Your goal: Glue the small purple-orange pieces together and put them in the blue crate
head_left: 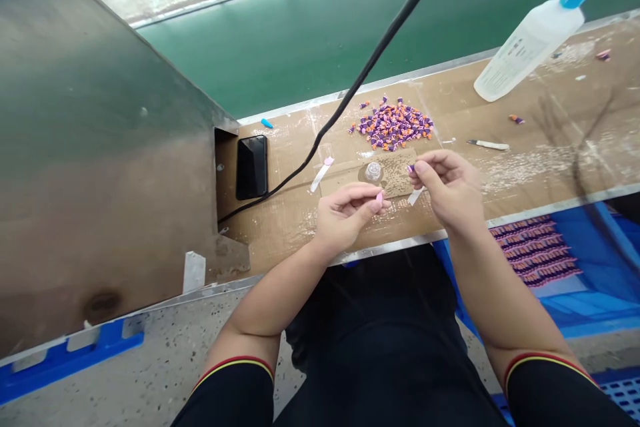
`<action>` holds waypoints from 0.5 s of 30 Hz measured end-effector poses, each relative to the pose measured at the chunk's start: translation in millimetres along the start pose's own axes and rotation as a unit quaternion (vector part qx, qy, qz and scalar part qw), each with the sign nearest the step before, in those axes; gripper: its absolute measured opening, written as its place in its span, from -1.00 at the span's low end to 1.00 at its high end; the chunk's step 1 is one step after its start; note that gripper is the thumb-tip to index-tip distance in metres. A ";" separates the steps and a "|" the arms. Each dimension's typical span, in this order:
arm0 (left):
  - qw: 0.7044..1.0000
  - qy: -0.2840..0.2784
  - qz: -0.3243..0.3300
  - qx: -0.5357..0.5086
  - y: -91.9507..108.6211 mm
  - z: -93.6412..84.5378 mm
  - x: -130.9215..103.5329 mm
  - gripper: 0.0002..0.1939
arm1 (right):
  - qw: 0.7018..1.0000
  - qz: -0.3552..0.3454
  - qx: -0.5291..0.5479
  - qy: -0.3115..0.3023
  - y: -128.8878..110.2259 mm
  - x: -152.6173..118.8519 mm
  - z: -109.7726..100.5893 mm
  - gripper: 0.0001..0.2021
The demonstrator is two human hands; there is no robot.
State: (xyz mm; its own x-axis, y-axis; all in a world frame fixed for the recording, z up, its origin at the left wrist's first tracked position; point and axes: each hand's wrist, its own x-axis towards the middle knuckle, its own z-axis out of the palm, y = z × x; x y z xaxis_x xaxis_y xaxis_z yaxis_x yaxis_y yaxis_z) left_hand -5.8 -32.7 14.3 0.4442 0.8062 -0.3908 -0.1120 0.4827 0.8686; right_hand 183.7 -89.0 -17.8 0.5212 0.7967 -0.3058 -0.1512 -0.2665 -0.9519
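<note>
My left hand (347, 217) pinches a small pink piece (379, 198) between thumb and fingertips, just below a small clear round container (373, 172). To its right, my right hand (447, 187) is closed on a small purple piece (411, 169), mostly covered by the fingers. The two hands are apart. Beyond them lies a pile of small purple, orange and pink pieces (395, 125). The clear container stands on a speckled cardboard piece (400, 177) on the cardboard-covered bench (290, 230).
A black cable (353, 90) crosses over the bench. At left are a phone (251, 167) and a metal housing (110, 147). A white bottle (530, 47) and a small blade (489, 145) are at right. A blue crate (595, 247) holds rows of pieces.
</note>
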 end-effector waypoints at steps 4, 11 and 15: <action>0.998 0.057 -0.008 -0.011 -0.1 -7.4 11.5 -0.68 | 0.985 -0.061 -0.108 -0.122 -1.4 47.3 4.3 -0.83; 0.990 0.124 -0.031 -0.051 1.1 -15.3 26.2 -0.56 | 0.930 -0.224 -0.236 -0.171 7.8 64.3 9.9 -0.88; 0.988 0.135 -0.038 -0.062 3.4 -15.5 27.8 -0.57 | 0.897 -0.289 -0.261 -0.208 13.5 56.0 7.0 -0.89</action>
State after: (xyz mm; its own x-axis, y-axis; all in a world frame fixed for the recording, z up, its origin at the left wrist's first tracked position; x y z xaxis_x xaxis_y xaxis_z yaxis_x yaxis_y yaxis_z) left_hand -7.7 -3.4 1.7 0.2041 0.8194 -0.5356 -0.2021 0.5706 0.7960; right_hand 205.0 -44.2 -47.9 0.0097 0.9883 0.1523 0.5145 0.1257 -0.8482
